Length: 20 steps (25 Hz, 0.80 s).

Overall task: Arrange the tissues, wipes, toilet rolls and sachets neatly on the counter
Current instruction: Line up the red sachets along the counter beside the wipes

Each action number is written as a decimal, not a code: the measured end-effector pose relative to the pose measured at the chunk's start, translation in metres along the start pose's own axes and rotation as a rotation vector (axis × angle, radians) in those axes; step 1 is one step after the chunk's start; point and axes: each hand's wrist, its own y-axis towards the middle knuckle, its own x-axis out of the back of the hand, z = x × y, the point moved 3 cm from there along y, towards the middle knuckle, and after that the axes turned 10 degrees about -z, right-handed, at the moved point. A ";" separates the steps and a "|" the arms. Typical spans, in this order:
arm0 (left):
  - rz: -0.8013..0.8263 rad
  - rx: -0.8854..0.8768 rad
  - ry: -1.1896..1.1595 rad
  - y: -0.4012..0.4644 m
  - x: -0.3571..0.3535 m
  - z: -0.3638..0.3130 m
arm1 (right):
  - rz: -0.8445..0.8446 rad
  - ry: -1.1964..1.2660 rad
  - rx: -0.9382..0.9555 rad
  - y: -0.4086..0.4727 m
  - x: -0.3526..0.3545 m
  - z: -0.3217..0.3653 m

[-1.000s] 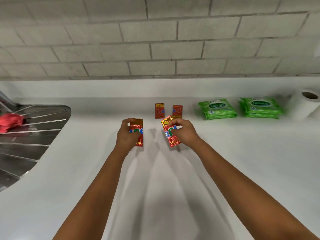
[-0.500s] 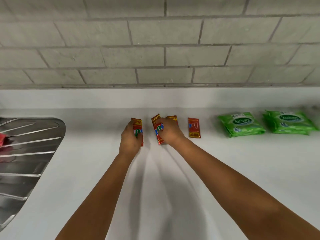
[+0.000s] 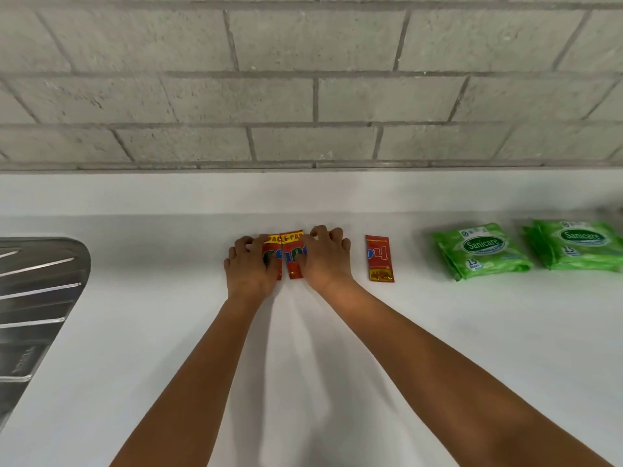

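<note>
Two red sachets lie side by side near the back of the white counter point(image 3: 168, 332). My left hand point(image 3: 247, 267) presses on the left sachet point(image 3: 271, 252), fingers curled over its left edge. My right hand point(image 3: 323, 256) rests on the right sachet point(image 3: 292, 256) and hides whatever lies under its palm. A third red sachet point(image 3: 380, 258) lies flat and free to the right. Two green Sanicare wipe packs point(image 3: 480, 251) point(image 3: 578, 244) sit further right.
A steel sink drainboard point(image 3: 37, 288) takes up the left edge. A white upstand and a grey brick wall point(image 3: 310, 96) close off the back.
Both hands carried their sachets toward the back of the counter and set them down flat side by side. The view shifted left, so the toilet roll left the frame.
</note>
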 end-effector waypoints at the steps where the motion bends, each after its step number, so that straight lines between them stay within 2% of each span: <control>1: -0.020 0.034 -0.045 -0.003 0.003 -0.003 | -0.025 0.036 -0.010 -0.003 0.006 -0.003; 5: -0.063 0.088 -0.157 -0.021 0.023 -0.031 | -0.107 0.155 -0.040 -0.028 0.040 -0.020; 8: -0.021 -0.027 -0.243 -0.044 0.032 -0.076 | -0.163 0.188 -0.072 -0.052 0.072 -0.047; 11: 0.099 -0.180 -0.284 -0.074 0.031 -0.134 | -0.228 0.214 -0.144 -0.075 0.103 -0.088; 13: 0.180 -0.237 -0.314 -0.096 0.028 -0.172 | -0.273 0.235 -0.209 -0.094 0.125 -0.124; 20: 0.312 -0.378 -0.388 -0.180 -0.002 -0.291 | -0.355 0.247 -0.379 -0.170 0.194 -0.258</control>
